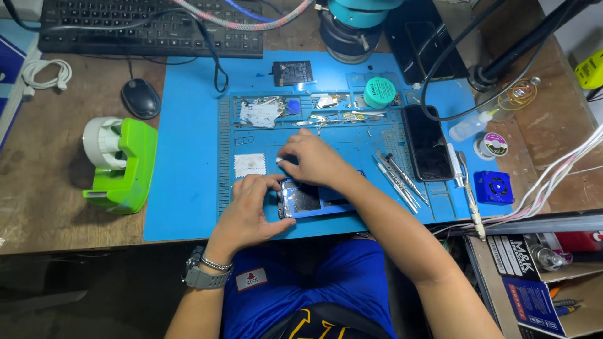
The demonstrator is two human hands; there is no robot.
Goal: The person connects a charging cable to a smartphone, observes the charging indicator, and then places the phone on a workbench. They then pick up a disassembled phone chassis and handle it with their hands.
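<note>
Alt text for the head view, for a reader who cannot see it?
Two bare hands work on an opened phone on a blue mat: the left hand grips its end, the right hand rests fingertips above it. Nearby lie tweezers and a dark phone.

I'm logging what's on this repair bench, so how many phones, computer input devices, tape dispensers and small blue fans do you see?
Phones: 2, the opened phone under the left hand and right hand, and a dark phone lying on the blue mat
Input devices: 2, keyboard and mouse
Tape dispensers: 1, green
Blue fans: 1
Total: 6
</note>
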